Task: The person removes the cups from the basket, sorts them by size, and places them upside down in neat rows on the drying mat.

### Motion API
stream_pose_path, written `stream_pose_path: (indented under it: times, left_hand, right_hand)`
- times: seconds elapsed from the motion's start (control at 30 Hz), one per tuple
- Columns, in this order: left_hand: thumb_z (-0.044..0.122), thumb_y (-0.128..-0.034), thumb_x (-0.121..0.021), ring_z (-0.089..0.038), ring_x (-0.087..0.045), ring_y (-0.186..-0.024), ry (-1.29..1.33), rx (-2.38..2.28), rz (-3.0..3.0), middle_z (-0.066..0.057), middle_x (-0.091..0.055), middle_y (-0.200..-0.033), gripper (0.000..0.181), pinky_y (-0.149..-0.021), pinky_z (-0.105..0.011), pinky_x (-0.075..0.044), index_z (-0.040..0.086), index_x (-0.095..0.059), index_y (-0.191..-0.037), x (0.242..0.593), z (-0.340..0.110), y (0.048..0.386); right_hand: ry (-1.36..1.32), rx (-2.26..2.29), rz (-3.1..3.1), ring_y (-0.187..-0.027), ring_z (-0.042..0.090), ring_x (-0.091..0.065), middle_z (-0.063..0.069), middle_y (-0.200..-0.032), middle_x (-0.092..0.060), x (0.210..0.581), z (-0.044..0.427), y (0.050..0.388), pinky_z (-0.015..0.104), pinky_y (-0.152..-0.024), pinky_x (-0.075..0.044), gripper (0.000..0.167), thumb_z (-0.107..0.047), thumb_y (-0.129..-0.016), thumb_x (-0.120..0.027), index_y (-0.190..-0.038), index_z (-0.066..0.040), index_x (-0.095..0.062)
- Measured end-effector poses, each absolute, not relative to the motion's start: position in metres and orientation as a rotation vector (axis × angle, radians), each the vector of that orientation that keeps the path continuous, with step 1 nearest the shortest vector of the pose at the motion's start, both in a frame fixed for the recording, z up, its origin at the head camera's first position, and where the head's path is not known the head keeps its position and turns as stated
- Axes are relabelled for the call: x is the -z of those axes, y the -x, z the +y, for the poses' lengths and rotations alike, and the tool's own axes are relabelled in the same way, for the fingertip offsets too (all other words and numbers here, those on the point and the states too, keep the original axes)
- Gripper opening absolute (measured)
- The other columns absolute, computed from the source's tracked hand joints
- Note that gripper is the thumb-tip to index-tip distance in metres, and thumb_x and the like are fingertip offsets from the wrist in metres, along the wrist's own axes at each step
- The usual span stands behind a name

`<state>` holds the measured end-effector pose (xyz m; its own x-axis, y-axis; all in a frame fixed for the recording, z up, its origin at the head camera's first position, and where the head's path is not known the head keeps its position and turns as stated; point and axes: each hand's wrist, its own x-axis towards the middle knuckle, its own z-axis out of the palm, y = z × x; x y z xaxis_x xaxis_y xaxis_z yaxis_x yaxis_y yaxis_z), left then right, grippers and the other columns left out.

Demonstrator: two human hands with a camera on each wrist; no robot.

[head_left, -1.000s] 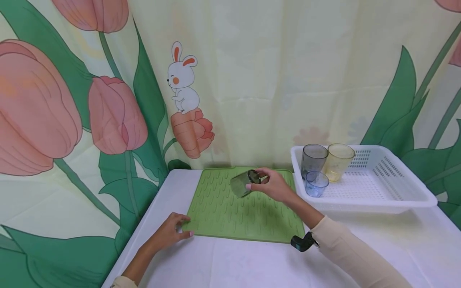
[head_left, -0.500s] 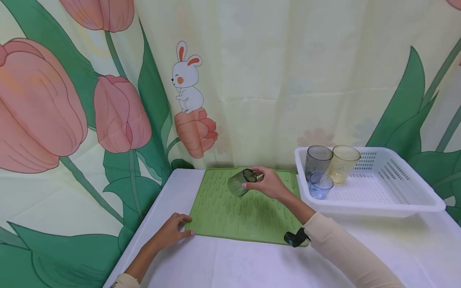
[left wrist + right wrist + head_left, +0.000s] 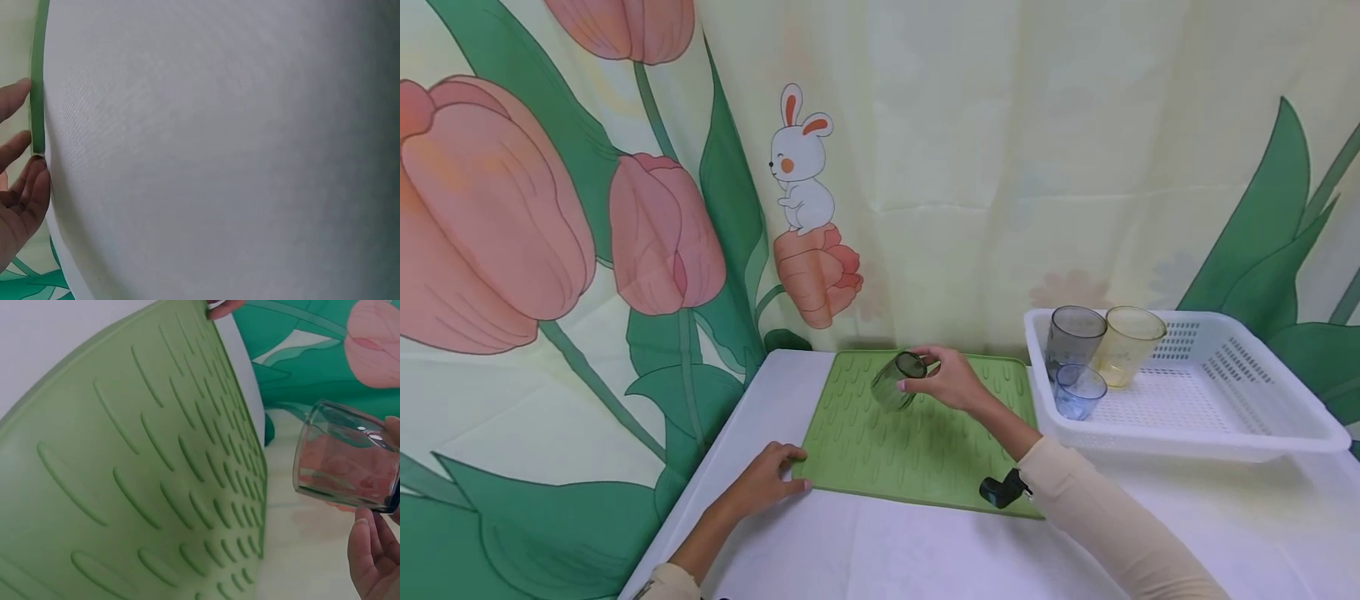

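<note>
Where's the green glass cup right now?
In the head view, the green glass cup is tilted in the right hand over the green ridged mat, left of the white plastic basket.

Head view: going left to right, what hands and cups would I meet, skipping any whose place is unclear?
Left hand, green cup, right hand, gray cup, yellow cup.

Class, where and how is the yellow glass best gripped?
Probably the upper wall, from above and right: the yellow glass stands mouth up, right side free, with the grey glass at its left and the blue glass in front left.
</note>
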<state>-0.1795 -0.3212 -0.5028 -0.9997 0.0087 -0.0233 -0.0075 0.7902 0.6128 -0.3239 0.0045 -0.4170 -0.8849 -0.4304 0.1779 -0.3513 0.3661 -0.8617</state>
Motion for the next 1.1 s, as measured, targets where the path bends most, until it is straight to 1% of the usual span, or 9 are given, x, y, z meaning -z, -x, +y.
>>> stream_pose_path:
  times: [0.17,0.4,0.57,0.87,1.0,1.1]
  left_hand:
    - [0.016,-0.0815,-0.083,-0.017,-0.048,-0.092,0.019,-1.022,2.939,-0.005,-0.056,-0.104,0.044,-0.079,-0.031,-0.044,0.003,-0.066,-0.120,0.503,-0.321,0.180]
    - [0.017,-0.0828,-0.082,-0.017,-0.051,-0.094,0.014,-1.028,2.930,-0.005,-0.056,-0.106,0.043,-0.081,-0.033,-0.045,0.004,-0.066,-0.120,0.505,-0.323,0.182]
    - [0.017,-0.0830,-0.082,-0.017,-0.051,-0.094,-0.020,-1.028,2.929,-0.006,-0.056,-0.105,0.042,-0.080,-0.031,-0.045,0.003,-0.066,-0.119,0.504,-0.323,0.182]
    - [0.018,-0.0841,-0.081,-0.017,-0.048,-0.091,-0.068,-1.017,2.933,-0.006,-0.054,-0.102,0.042,-0.076,-0.027,-0.043,0.002,-0.065,-0.120,0.505,-0.324,0.183]
    - [0.019,-0.0847,-0.080,-0.018,-0.048,-0.091,-0.073,-1.020,2.923,-0.007,-0.053,-0.101,0.041,-0.075,-0.028,-0.043,0.002,-0.065,-0.119,0.504,-0.323,0.183]
    - [0.019,-0.0849,-0.080,-0.018,-0.048,-0.092,-0.056,-1.011,2.922,-0.007,-0.052,-0.101,0.041,-0.076,-0.029,-0.043,0.002,-0.065,-0.120,0.504,-0.323,0.183]
  right_hand:
    - [0.731,1.539,2.560,-0.092,0.023,-0.067,0.012,-0.108,-0.068,0.422,-0.004,0.328,0.030,-0.072,-0.056,0.066,-0.032,-0.076,-0.087,-0.133,-0.008,-0.062]
    - [0.755,1.507,2.584,-0.092,0.023,-0.067,0.015,-0.109,-0.069,0.423,-0.014,0.334,0.031,-0.071,-0.055,0.068,-0.035,-0.077,-0.087,-0.133,-0.007,-0.062]
    - [0.758,1.475,2.588,-0.091,0.023,-0.067,0.016,-0.111,-0.068,0.423,-0.021,0.338,0.031,-0.071,-0.055,0.069,-0.036,-0.077,-0.086,-0.134,-0.006,-0.061]
    - [0.771,1.409,2.616,-0.103,0.028,-0.065,0.015,-0.119,-0.066,0.423,-0.036,0.347,0.039,-0.080,-0.054,0.070,-0.041,-0.078,-0.085,-0.135,-0.009,-0.060]
    - [0.773,1.387,2.646,-0.109,0.031,-0.064,0.017,-0.122,-0.066,0.424,-0.045,0.351,0.044,-0.084,-0.054,0.069,-0.040,-0.079,-0.084,-0.135,-0.008,-0.060]
    - [0.771,1.375,2.666,-0.110,0.032,-0.064,0.016,-0.122,-0.066,0.425,-0.053,0.354,0.045,-0.086,-0.053,0.067,-0.039,-0.079,-0.084,-0.134,-0.009,-0.060]
